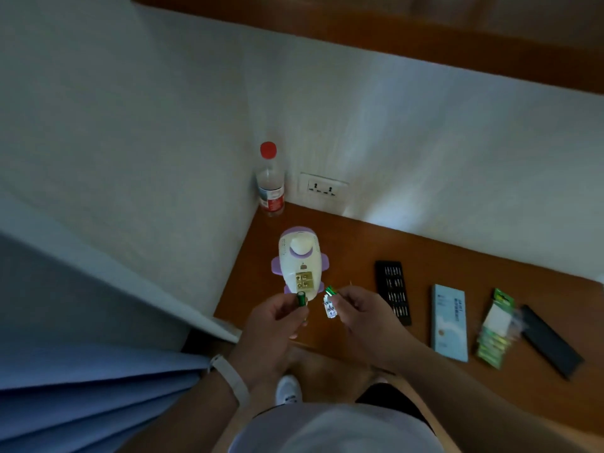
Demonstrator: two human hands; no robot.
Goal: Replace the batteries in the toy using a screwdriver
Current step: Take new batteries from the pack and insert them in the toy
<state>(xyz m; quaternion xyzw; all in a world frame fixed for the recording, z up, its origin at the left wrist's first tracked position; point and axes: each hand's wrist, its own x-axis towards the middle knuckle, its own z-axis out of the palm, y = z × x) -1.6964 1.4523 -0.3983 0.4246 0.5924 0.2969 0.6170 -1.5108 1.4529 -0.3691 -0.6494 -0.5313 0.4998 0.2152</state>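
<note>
Single head view, steep downward look, close over desk point(425, 256) corner.

- Toy point(299, 261): white and purple, lying back up, battery bay open with brass contacts bare.
- First battery point(301, 299): green, upright at the toy's 6 o'clock, pinched by the left hand point(274, 318).
- Second battery point(331, 290): green, tilted, at the toy's 5 o'clock, pinched by the right hand point(359, 308).

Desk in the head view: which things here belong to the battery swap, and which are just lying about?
Part of the job: toy, battery bay open; green battery in the left hand; second battery in the right hand; battery pack; black bit tray.

Lying about, seemingly: water bottle; wall socket; pale blue box; flat black case.
</note>
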